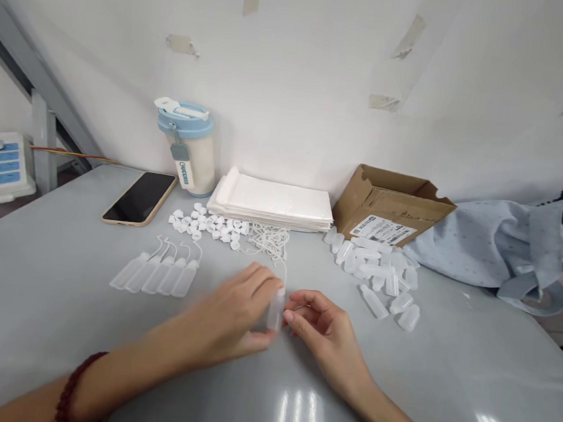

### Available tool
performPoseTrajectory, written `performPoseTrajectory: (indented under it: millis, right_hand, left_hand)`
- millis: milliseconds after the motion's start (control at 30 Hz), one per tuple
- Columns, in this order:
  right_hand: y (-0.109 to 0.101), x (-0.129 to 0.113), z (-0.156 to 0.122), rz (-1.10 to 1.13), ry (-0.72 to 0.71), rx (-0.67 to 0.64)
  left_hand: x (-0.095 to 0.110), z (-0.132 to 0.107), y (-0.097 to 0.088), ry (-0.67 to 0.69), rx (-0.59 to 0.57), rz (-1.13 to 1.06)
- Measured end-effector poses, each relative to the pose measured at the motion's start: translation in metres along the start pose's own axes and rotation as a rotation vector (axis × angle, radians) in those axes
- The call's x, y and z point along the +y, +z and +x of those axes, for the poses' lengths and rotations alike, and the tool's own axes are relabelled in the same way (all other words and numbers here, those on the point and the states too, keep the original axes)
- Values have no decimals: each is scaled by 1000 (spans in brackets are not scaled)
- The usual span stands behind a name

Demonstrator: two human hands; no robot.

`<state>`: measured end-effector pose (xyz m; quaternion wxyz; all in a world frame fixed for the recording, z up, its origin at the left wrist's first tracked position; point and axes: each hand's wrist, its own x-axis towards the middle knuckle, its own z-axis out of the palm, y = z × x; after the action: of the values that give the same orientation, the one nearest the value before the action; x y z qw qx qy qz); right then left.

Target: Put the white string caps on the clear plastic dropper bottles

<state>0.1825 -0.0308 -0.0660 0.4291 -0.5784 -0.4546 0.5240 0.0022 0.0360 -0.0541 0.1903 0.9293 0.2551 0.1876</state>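
box (387, 205): 1 | left hand (228, 309), right hand (326, 330): 2, in front of box | held bottle (276, 308): 1 | tubed bottles (154, 275): 5, left of box | loose bottles (376, 268): about 20, beside box | caps (209, 225): about 40, left of box; piles overlap, so both counts are rough | phone (139, 198): 1 | tumbler (187, 151): 1 | stack (272, 200): 1
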Motion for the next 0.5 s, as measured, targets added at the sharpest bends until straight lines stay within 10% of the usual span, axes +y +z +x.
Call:
performPoseTrajectory:
  millis: [233, 500]
  right_hand:
    - [-5, -7, 0, 34, -15, 118]
    - [-7, -10, 2, -8, 2, 146]
  left_hand:
    - [-52, -19, -60, -274, -161, 113]
    - [-64, -31, -67, -331, -286, 84]
